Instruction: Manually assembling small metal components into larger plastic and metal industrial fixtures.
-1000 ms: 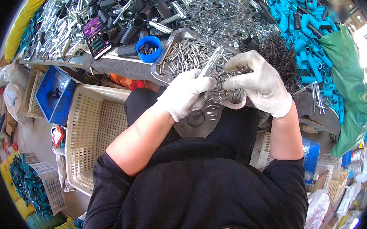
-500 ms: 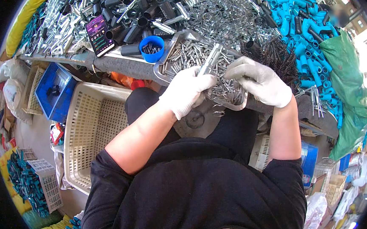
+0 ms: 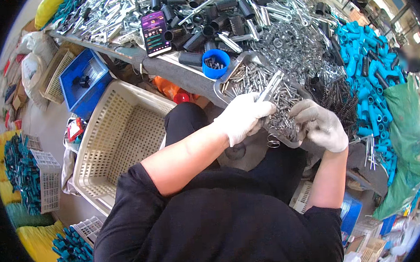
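My left hand (image 3: 245, 118), in a white glove, is closed round a silver metal tube (image 3: 271, 86) that slants up and away over the tray. Small wire rings (image 3: 273, 141) show below its fingers, by the tray's near edge. My gloved right hand (image 3: 320, 124) hovers at the tray's right side with its fingers curled together; what they pinch, if anything, is hidden. Between and beyond both hands lies a metal tray (image 3: 222, 90) heaped with small metal pins (image 3: 252, 79). A blue cup (image 3: 215, 72) holding small dark parts stands at its left.
Behind the tray are piles of black sleeves (image 3: 219, 23), wire clips (image 3: 286, 40) and dark springs (image 3: 337, 102). Teal plastic parts (image 3: 361, 71) are heaped at the right beside a green sheet (image 3: 405, 141). A phone (image 3: 155, 35) lies at the bench edge. A cream crate (image 3: 92, 154) stands at left.
The whole view has shifted, so bench and hands appear farther right and lower. My left hand still grips the tube; my right fingers have dropped toward the pins.
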The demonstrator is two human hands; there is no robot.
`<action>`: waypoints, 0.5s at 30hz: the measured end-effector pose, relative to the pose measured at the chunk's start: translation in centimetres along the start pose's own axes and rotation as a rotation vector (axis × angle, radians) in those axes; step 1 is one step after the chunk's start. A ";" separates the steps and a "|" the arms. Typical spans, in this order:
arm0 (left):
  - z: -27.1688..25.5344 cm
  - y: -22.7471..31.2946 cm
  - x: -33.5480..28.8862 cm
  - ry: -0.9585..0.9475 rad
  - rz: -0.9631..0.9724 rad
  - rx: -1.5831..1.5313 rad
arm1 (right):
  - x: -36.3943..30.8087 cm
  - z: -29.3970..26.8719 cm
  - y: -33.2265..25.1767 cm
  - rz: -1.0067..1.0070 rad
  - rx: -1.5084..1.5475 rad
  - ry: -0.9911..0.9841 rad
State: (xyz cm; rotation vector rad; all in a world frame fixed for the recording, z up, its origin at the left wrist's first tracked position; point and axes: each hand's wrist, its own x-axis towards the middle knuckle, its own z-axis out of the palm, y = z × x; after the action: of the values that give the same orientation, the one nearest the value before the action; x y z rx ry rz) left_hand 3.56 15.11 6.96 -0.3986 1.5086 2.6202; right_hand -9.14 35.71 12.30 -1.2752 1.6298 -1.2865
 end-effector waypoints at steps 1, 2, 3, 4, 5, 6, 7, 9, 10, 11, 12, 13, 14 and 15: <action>-0.2 0.1 -0.1 0.000 -0.001 -0.031 | 0.1 0.3 -0.3 -0.004 -0.003 -0.009; -0.3 0.2 -0.3 0.012 0.009 -0.032 | 0.7 1.2 -1.1 -0.014 -0.307 0.016; -0.4 0.3 -0.4 0.015 0.000 -0.007 | 1.1 2.0 -1.7 -0.019 -0.612 0.050; -0.4 0.3 -0.5 0.018 -0.009 0.019 | 1.2 2.7 -1.8 -0.014 -0.689 0.084; -0.4 0.4 -0.6 0.019 -0.021 0.044 | 1.4 2.8 -1.9 -0.015 -0.689 0.082; -0.7 0.3 -0.6 -0.006 -0.039 0.064 | 1.5 2.9 -2.1 -0.066 -0.745 0.088; -0.8 0.4 -0.7 -0.005 -0.038 0.064 | 1.6 3.0 -2.2 -0.116 -0.800 0.095; -0.7 0.4 -0.7 -0.055 -0.035 0.058 | 1.6 2.8 -1.5 -0.164 -0.772 0.121; -0.8 0.3 -0.7 -0.056 -0.033 0.058 | 1.5 2.6 -1.1 -0.095 -0.677 0.130; -1.0 0.2 -0.6 -0.089 -0.029 0.040 | 1.5 2.5 -1.0 -0.026 -0.582 0.140; -1.2 0.2 -0.6 -0.121 -0.024 0.023 | 1.5 2.4 -1.1 0.027 -0.492 0.137; -1.2 0.2 -0.7 -0.123 -0.022 0.023 | 1.3 2.2 -0.5 0.027 -0.494 0.138; -1.2 0.2 -0.8 -0.144 -0.028 0.017 | 0.9 1.7 0.9 0.079 -0.267 0.245; -1.1 0.2 -0.9 -0.166 -0.035 0.009 | 0.6 1.5 2.4 0.130 -0.040 0.349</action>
State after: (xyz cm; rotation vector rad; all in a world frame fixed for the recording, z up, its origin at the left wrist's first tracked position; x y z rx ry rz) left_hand 4.56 14.12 6.87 -0.1986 1.4473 2.5479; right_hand -8.58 34.80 9.59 -0.9872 1.9525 -1.4610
